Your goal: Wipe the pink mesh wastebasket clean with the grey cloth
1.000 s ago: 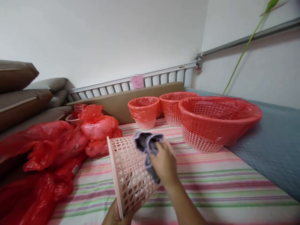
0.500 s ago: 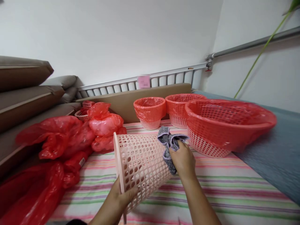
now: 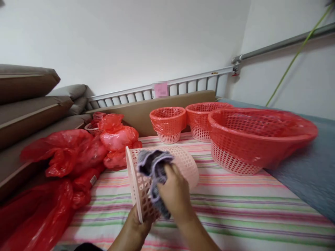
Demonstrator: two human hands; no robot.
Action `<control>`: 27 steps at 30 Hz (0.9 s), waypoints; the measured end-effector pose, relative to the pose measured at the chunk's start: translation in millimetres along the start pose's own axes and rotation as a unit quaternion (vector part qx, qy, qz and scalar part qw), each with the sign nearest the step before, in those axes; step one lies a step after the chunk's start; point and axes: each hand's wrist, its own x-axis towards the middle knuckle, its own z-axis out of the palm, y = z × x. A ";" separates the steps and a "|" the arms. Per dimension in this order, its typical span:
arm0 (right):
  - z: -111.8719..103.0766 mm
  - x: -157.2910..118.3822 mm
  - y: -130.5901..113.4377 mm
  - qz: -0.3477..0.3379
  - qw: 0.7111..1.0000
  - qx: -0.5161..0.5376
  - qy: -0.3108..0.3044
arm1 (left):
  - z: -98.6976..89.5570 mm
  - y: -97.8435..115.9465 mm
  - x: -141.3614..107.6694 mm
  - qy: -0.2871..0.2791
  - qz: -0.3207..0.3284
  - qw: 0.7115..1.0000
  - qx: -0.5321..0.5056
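Note:
A pale pink perforated plastic basket [image 3: 183,164] lies on its side in front of me, its open rim facing left. My left hand [image 3: 140,221] grips that rim from below, with its fingers partly hidden by the basket. In my right hand [image 3: 174,191] is a bunched grey cloth [image 3: 155,170] with purple edging, pressed against the basket's outer side near the rim. Beyond it stand three upright baskets lined with red plastic bags: a left lined basket [image 3: 169,120], a middle lined basket [image 3: 201,120] and a large right lined basket [image 3: 235,153].
Red plastic bags [image 3: 75,150] are heaped at the left beside stacked brown cushions [image 3: 28,108]. A striped sheet [image 3: 222,209] lies beneath everything, with a blue-grey surface [image 3: 300,174] to the right. A white radiator [image 3: 136,96] runs along the wall.
My right hand has moved the cloth left along the basket, from its base end to near the rim. The basket has turned slightly, and my left hand has shifted with the rim.

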 end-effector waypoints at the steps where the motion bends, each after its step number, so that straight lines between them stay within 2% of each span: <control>1: -3.3 11.2 17.4 0.038 0.998 -0.038 0.011 | 1.0 8.6 11.0 -0.033 0.009 0.999 0.002; 4: -12.3 33.8 62.2 0.114 0.985 -0.122 0.041 | -0.5 21.8 22.5 -0.103 0.042 0.993 0.029; 6: -15.4 35.9 76.8 0.128 0.980 -0.148 0.047 | -3.1 25.2 17.8 -0.132 0.051 0.989 0.043; 9: -15.3 27.5 80.1 0.132 0.978 -0.157 0.042 | -3.6 37.8 13.5 -0.160 0.028 0.986 -0.041; 11: -13.1 20.9 78.0 0.128 0.978 -0.156 0.042 | -1.1 52.4 17.3 -0.136 0.016 0.983 -0.125; 13: -9.0 15.4 74.1 0.125 0.980 -0.151 0.041 | 3.0 67.4 23.2 -0.109 0.012 0.981 -0.161; 15: -2.2 8.7 64.1 0.125 0.983 -0.127 0.036 | 7.9 78.8 26.5 -0.110 0.010 0.982 -0.156; 17: 7.1 -1.4 43.3 0.113 0.990 -0.083 0.034 | 12.5 85.4 24.9 -0.117 0.023 0.982 -0.145; 20: 21.6 -22.1 -5.0 0.027 0.998 -0.019 0.060 | 14.4 89.3 15.2 -0.068 0.048 0.991 -0.100; 23: 30.9 -41.3 -47.1 -0.075 0.994 -0.016 0.074 | 6.6 90.9 2.4 -0.020 0.045 0.996 -0.071; 25: 31.6 -48.2 -55.8 -0.119 0.991 -0.046 0.052 | -2.3 93.1 -7.1 -0.025 0.054 0.996 -0.068; 27: 27.5 -47.0 -45.9 -0.121 0.988 -0.097 0.020 | -11.1 96.9 -18.1 -0.056 0.068 0.994 -0.066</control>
